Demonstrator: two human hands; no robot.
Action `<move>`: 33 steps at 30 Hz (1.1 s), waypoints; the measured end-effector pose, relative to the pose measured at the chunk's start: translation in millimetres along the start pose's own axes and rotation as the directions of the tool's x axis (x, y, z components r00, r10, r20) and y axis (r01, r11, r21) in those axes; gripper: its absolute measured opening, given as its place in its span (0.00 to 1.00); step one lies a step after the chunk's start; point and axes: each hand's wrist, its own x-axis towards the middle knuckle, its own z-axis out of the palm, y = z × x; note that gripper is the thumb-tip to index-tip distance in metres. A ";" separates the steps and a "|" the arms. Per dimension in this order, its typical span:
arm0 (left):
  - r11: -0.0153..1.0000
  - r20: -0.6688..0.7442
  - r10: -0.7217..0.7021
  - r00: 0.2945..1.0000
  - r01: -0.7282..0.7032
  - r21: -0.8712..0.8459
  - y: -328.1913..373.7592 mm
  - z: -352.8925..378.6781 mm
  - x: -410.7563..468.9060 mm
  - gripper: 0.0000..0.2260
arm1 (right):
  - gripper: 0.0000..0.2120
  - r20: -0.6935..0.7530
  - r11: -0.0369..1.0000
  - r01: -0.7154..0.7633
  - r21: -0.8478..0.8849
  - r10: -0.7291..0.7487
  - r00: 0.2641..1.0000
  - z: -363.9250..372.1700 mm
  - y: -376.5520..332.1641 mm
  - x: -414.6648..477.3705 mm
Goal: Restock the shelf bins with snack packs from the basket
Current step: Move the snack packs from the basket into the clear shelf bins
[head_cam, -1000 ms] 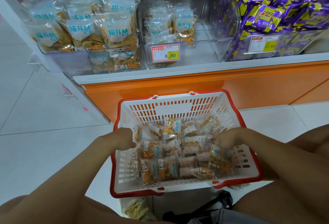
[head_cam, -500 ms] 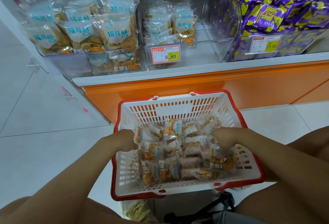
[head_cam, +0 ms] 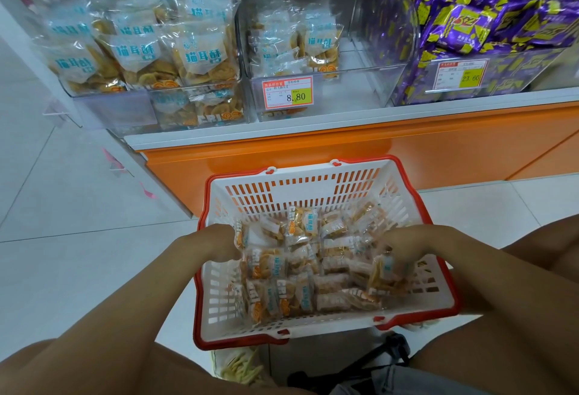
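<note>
A white basket with a red rim sits on the floor before the shelf, holding several small clear snack packs. My left hand is inside the basket at its left side, fingers curled on packs there. At the right side, my right hand reaches in with fingers curled around a bunch of packs. Above, a clear middle shelf bin holds a few of the same packs at its back.
A left bin is packed with larger bags of the same snack. A right bin is full of purple packets. The orange shelf base stands behind the basket. A bag of yellow sticks lies under the basket's near edge.
Both hands have closed in on packs at the basket's two sides and gathered them slightly upward. The basket has shifted a little.
</note>
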 end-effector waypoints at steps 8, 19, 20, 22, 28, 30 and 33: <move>0.999 -0.004 0.026 1.000 -0.027 -0.040 5.5 -1.1 -7.1 0.21 | 0.14 -0.208 0.994 0.014 0.105 0.008 0.978 6.0 -6.1 -0.9; 0.108 0.002 0.346 0.938 -0.037 -0.993 44.7 -34.6 -36.9 0.35 | 0.17 -0.773 0.807 0.281 -0.519 -0.583 0.247 -28.9 -73.1 -64.9; 0.052 0.000 0.366 0.930 -0.021 -0.998 46.7 -38.2 -40.6 0.34 | 0.21 -0.763 0.786 0.268 -0.557 -0.612 0.210 -26.7 -77.9 -67.6; -0.002 -0.026 0.375 0.927 -0.027 -1.000 50.7 -41.4 -44.8 0.28 | 0.27 -0.735 0.756 0.258 -0.602 -0.651 0.191 -24.8 -86.2 -70.9; -0.139 -0.180 0.326 0.928 -0.141 -0.980 53.8 -52.9 -49.0 0.14 | 0.25 -0.756 0.765 0.413 -0.494 -0.612 0.231 -37.9 -74.9 -83.3; -0.181 -0.249 0.310 0.917 -0.200 -0.963 50.5 -58.9 -49.9 0.09 | 0.18 -0.830 0.794 0.551 -0.255 -0.473 0.297 -45.8 -69.2 -88.6; 0.001 -0.322 0.270 0.907 -0.335 -0.942 47.4 -63.0 -51.1 0.14 | 0.16 -0.876 0.771 0.625 0.121 -0.213 0.433 -56.6 -64.5 -96.7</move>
